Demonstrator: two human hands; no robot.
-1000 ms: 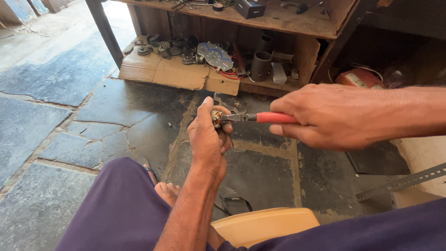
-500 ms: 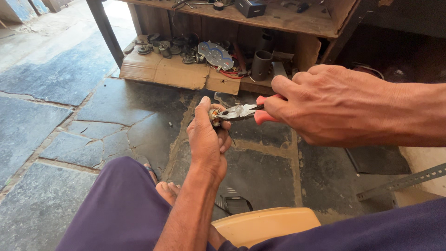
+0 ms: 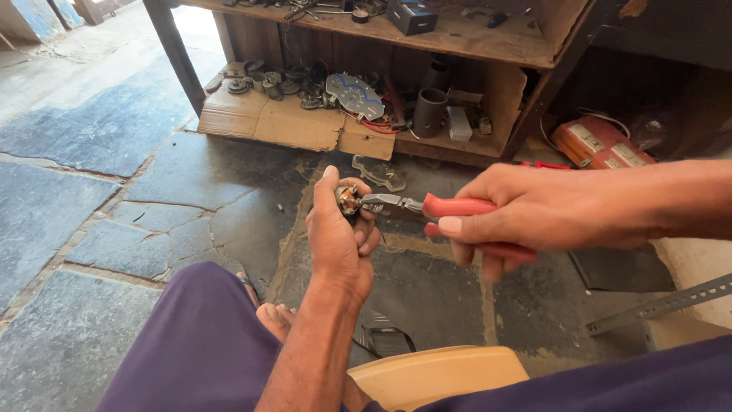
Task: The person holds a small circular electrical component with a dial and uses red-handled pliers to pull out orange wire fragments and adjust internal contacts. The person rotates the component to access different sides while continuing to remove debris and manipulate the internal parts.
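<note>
Stone floor, left hand (image 3: 339, 240) gripping small part (image 3: 348, 200), right hand (image 3: 526, 221) (farther back than before) squeezing red pliers (image 3: 427, 206).

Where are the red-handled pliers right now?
In the head view, the red-handled pliers sit centre frame above the stone floor, handles in the right hand, metal tips reaching left to the small metal part held by the left hand.

Small metal part (image 3: 348, 200) mostly buried in left hand (image 3: 339, 240), kind unclear. Red-handled pliers (image 3: 427, 207) half covered by right hand (image 3: 526, 221). Far shelf (image 3: 488, 34) cut off at top edge. Clutter beneath too small to identify.
</note>
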